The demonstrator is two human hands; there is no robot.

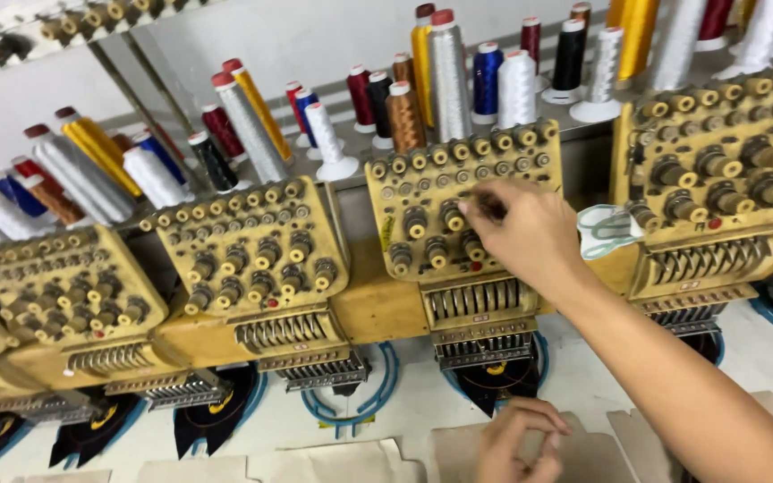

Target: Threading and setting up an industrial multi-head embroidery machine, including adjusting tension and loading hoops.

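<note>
The right hand (530, 234) is raised to the yellow tension panel (462, 201) of the middle embroidery head, fingertips pinched on a dark knob (490, 207) in the panel's right half. Whether a thread is gripped cannot be told. The left hand (522, 440) is loosely clenched at the near edge of the tabletop (404, 402), over beige card pieces (333, 461). Dark fabric (494, 380) already sits hooped under the needles. Judged state: adjustment at the knob under way; stitching not visibly started.
</note>
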